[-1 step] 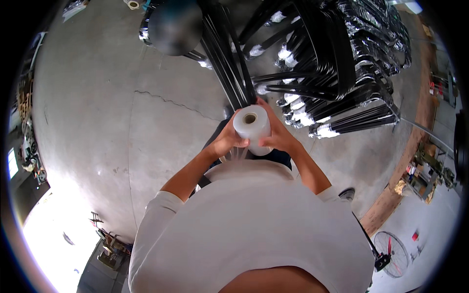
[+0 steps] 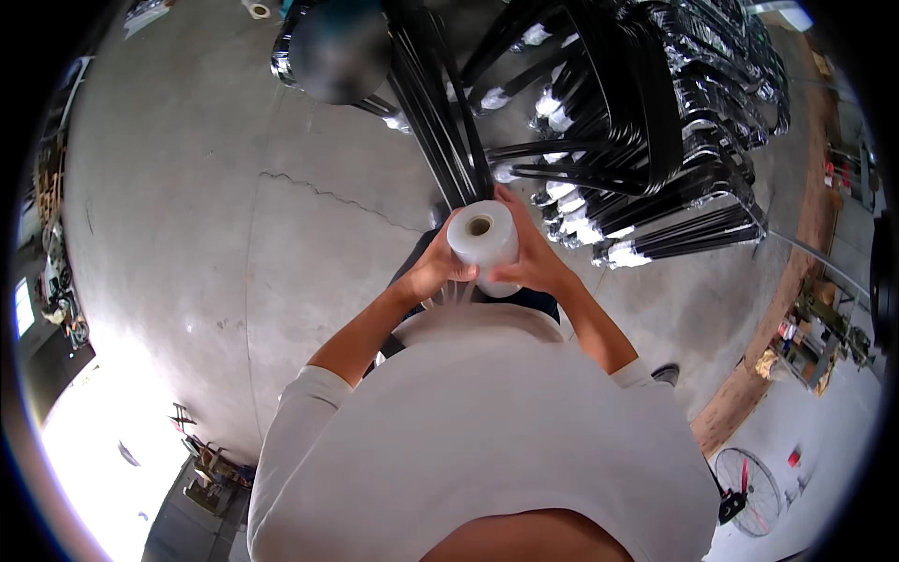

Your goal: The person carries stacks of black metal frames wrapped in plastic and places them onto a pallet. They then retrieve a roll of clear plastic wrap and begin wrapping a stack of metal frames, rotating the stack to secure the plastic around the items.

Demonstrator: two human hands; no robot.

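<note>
A roll of clear stretch film (image 2: 484,245) is held upright in front of my waist, its brown cardboard core facing up. My left hand (image 2: 437,265) wraps the roll's left side, thumb across its front. On the other side my right hand (image 2: 531,253) grips it, with fingers around the back and the thumb in front. Loose strands of film hang below the left thumb. Just past the roll stands a bundle of long black tubes (image 2: 435,112), its near end close to my right fingers. Whether the film touches the bundle is hidden.
Several black bent-tube frames (image 2: 646,122), their ends wrapped in clear film, crowd the right side. A blurred grey round shape (image 2: 339,56) covers part of the far left bundle. Another roll (image 2: 257,10) lies far back on the concrete floor (image 2: 169,234). A spoked wheel (image 2: 749,492) is at lower right.
My right thumb has shifted slightly left across the front of the roll. Both hands keep their hold, and the view has moved only a little.
</note>
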